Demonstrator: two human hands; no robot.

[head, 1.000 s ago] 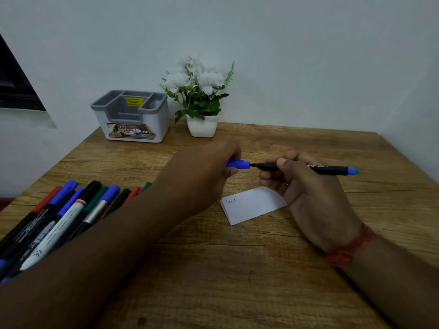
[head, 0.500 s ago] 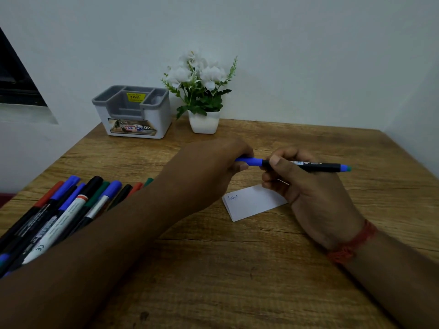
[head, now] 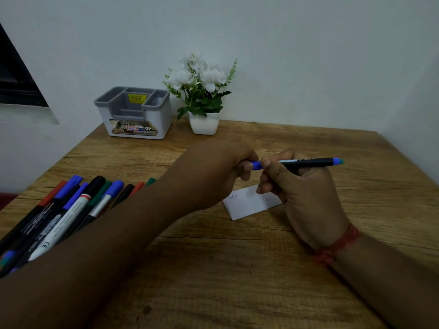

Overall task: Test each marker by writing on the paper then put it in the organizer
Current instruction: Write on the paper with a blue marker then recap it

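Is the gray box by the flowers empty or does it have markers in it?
It looks empty: the organizer shows only bare gray compartments, with no marker sticking up. Its bottom is hidden.

A: Which markings are legible beyond the left hand (head: 213, 172)?
B: On the grey organizer (head: 135, 112), a yellow price sticker (head: 136, 98) reading "49 00"; its front label (head: 134, 128) shows "42" and "OP".
A: And nearer the hands?
B: The paper (head: 249, 205) bears small handwritten marks, illegible; print on the markers (head: 59, 217) is too blurred.
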